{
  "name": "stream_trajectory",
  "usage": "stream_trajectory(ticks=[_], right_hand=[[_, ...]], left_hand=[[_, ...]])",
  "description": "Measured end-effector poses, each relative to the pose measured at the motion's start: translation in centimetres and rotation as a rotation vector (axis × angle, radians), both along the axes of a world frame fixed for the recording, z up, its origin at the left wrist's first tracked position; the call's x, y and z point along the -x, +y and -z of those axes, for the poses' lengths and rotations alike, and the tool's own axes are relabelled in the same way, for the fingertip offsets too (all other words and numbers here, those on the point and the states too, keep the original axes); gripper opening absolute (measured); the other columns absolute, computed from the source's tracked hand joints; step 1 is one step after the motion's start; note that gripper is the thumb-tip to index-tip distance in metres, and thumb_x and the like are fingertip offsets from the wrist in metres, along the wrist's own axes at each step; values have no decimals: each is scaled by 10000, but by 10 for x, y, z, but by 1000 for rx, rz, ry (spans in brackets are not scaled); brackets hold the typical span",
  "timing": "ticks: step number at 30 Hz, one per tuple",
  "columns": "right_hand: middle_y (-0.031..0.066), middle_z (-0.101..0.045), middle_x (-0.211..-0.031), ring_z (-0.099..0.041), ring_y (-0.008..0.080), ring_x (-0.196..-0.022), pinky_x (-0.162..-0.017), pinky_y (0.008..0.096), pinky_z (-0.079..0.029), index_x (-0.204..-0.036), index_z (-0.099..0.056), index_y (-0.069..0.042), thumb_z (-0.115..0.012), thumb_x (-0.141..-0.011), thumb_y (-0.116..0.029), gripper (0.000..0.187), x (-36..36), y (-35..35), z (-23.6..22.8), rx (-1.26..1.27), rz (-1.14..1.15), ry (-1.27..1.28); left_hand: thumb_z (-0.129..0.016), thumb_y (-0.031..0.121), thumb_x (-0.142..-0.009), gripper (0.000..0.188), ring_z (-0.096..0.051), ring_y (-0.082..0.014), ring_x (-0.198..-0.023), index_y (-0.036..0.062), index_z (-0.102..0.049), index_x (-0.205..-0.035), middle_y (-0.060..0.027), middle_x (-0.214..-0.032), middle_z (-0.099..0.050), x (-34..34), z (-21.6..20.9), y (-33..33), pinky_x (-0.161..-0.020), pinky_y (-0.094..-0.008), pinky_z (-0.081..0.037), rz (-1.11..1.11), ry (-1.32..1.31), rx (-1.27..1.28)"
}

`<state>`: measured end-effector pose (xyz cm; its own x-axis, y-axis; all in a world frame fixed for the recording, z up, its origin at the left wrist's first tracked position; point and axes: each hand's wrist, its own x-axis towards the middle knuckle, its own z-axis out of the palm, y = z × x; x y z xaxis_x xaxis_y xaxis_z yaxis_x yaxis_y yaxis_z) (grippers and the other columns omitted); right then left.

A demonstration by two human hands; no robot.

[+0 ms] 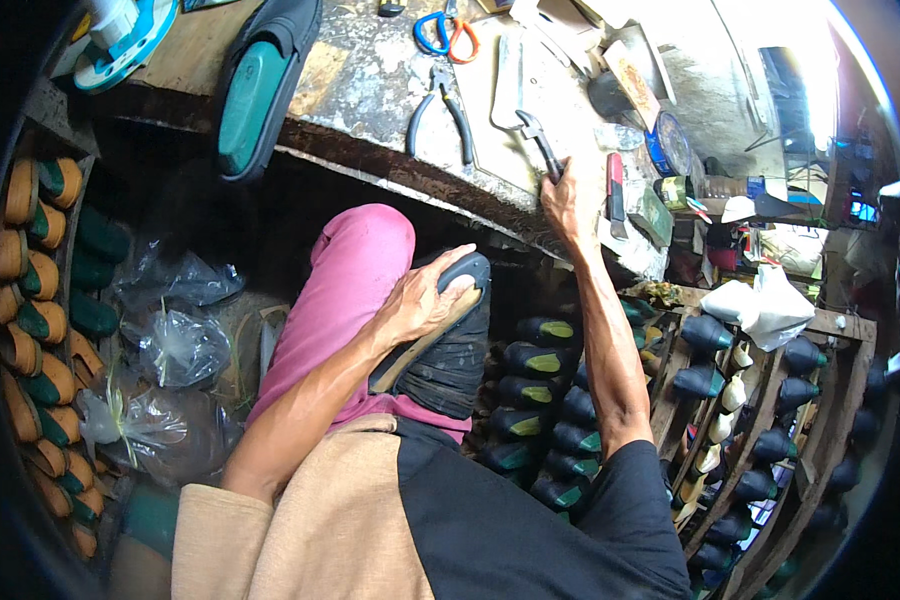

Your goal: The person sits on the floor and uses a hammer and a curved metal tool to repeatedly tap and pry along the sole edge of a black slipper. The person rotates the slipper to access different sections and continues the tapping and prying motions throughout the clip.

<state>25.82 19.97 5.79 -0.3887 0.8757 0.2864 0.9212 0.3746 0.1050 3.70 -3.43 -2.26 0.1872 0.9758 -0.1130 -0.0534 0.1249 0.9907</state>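
Note:
My left hand (420, 300) is wrapped around the toe end of an unfinished shoe (410, 350), which rests on my leg. The shoe has a dark toe and a tan underside, and beneath it lies a black, wrinkled pad (448, 365). My right hand (567, 205) reaches to the edge of the workbench (370, 90), closed on the dark handles of metal-jawed pincers (537, 138). Just right of that hand lies a red-and-black cutter knife (615, 190). Pliers with black handles (440, 115) lie to its left on the bench.
Blue-and-orange scissors (445, 38) and a round blue tin (667, 145) sit farther back. A black shoe with a green sole (255, 105) overhangs the bench edge. Shoes fill racks at left (40, 300) and right (705, 380). Clear plastic bags (175, 345) lie beside my leg.

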Motion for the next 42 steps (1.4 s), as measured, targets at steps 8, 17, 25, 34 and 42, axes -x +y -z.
stream_trajectory(ticks=[8,17,25,34,42], right_hand=[[-45,-611,-753,-515,63,-651,-575,309,-396,-959,-746,-25,-742,-1083,-187,204,18,-86,-62,529,205,746],[-89,-513,-689,-415,21,-561,-509,248,-305,-974,-681,-70,-737,-1130,-254,248,27,-208,-32,1091,380,1045],[-71,-523,-707,-436,30,-564,-503,247,-345,-967,-664,-66,-717,-1120,-227,229,23,-208,-32,1075,415,1020],[-74,-518,-704,-414,29,-537,-477,252,-328,-1001,-663,-65,-725,-1118,-222,206,24,-209,-28,1073,399,1076],[-9,-650,-828,-557,83,-751,-688,309,-489,-1003,-709,-3,-754,-1075,-130,152,29,-207,-16,980,417,845]], left_hand=[[-671,314,-1155,589,-648,-469,-1452,133,-521,-1695,-244,-1598,-660,-7,-13,-8,-1233,-507,-520,-31,47,-21],[-711,224,-1100,625,-709,-511,-1209,143,-517,-1689,-282,-1325,-733,-37,-6,-16,-1067,-591,-567,-67,196,-116],[-723,218,-1096,649,-700,-492,-1250,164,-514,-1707,-260,-1360,-735,-43,-10,-19,-1113,-569,-553,3,264,-58],[-717,224,-1090,661,-703,-489,-1158,179,-500,-1712,-274,-1228,-730,-44,-7,-21,-1057,-586,-559,-64,236,-144],[-724,218,-1087,646,-710,-500,-1227,188,-522,-1699,-285,-1300,-748,-42,-6,-21,-1096,-578,-559,-32,210,-52]])
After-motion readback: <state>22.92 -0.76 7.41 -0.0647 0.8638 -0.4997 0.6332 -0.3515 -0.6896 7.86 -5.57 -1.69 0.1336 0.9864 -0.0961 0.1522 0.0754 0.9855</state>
